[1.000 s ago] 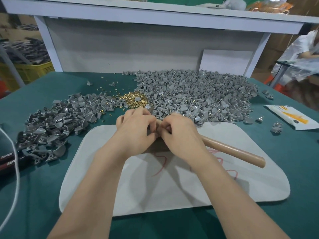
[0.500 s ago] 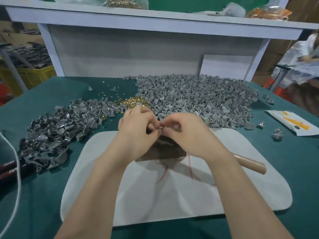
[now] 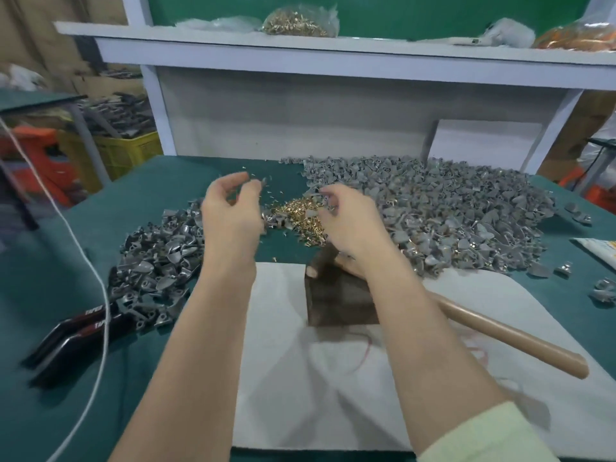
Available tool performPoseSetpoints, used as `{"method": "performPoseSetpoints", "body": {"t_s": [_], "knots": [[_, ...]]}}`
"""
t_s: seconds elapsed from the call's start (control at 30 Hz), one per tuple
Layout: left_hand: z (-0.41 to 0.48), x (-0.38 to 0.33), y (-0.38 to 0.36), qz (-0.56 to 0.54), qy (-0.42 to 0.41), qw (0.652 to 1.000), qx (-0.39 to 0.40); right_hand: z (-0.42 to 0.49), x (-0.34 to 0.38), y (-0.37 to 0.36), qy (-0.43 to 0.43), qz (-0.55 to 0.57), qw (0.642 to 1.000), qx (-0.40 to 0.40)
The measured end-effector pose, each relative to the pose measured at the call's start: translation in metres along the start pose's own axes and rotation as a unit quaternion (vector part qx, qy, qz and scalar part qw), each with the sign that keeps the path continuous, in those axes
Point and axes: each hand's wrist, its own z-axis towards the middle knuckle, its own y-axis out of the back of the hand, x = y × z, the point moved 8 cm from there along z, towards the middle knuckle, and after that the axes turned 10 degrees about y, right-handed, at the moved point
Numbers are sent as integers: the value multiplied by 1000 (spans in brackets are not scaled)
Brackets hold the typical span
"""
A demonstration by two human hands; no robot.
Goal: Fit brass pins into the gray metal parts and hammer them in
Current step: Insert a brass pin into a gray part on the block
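My left hand [image 3: 230, 211] hovers above the table between the left heap of gray metal parts [image 3: 160, 258] and the small pile of brass pins [image 3: 300, 215]. Its fingers are loosely curled and I see nothing in them. My right hand [image 3: 346, 218] reaches over the pin pile with fingers curled down at its far edge; blur hides whether they pinch anything. The large heap of gray parts [image 3: 450, 208] lies to the right. A dark block [image 3: 340, 301] stands on the white mat [image 3: 286, 378]. The hammer's wooden handle [image 3: 516, 345] lies on the mat, partly under my right forearm.
Black-handled pliers [image 3: 76, 335] and a white cord [image 3: 83, 261] lie at the left on the green table. A few loose gray parts [image 3: 603, 291] and a printed packet [image 3: 596, 248] sit at the right. A shelf [image 3: 333, 51] with bags stands behind.
My hands were pinching a small part together over the block. They have since separated and moved forward, the left up and to the left, the right to the pin pile. The view tilted up.
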Motion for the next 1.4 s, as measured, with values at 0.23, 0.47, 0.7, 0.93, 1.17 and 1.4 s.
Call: {"method": "performPoseSetpoints", "body": {"t_s": [0.23, 0.47, 0.7, 0.93, 1.17, 1.4], "knots": [[23, 1, 50, -84, 41, 993, -79, 18, 74, -131, 84, -65, 965, 239], [39, 13, 64, -91, 70, 990, -83, 24, 76, -159, 45, -89, 983, 157], [40, 25, 55, -85, 85, 991, -63, 31, 64, -144, 5, -35, 988, 153], [43, 33, 48, 23, 83, 996, -29, 40, 62, -79, 4, 58, 991, 123], [33, 43, 14, 56, 92, 991, 79, 19, 59, -53, 29, 240, 960, 143], [35, 42, 33, 40, 67, 997, 23, 22, 57, -78, -5, 252, 964, 80]]}}
